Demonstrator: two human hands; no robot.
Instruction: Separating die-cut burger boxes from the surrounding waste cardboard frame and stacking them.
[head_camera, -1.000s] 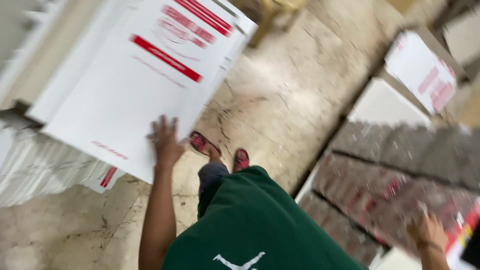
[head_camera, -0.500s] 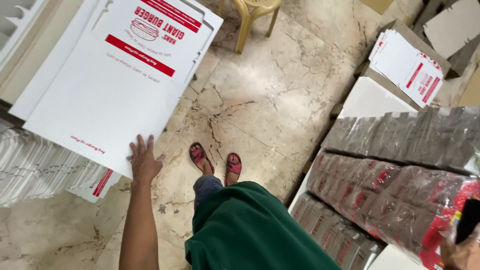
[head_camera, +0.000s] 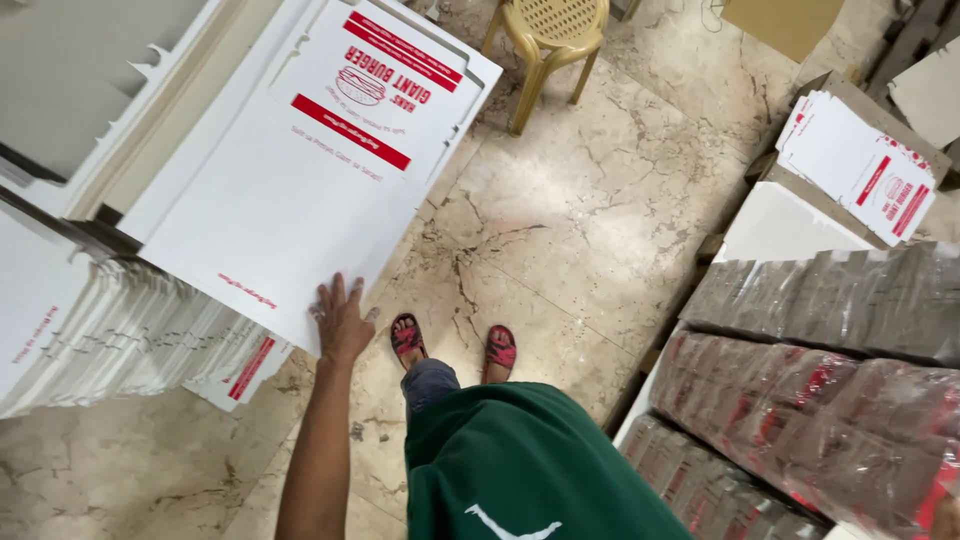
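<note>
**Hand flat on the top sheet**

The left hand (head_camera: 340, 322) lies flat with its fingers spread on the near edge of the big white cardboard sheet (head_camera: 300, 190), pressing down and pinching nothing. A second ago it was on the same edge, so the hand has stayed and only the view has swung. The sheet tops a stack on the left. More flat sheets (head_camera: 120, 330) fan out below it. The right hand has dropped out of view; I cannot tell its grip. Wrapped bundles (head_camera: 820, 400) sit on the right, and a yellow chair (head_camera: 550, 40) stands far off.
</note>
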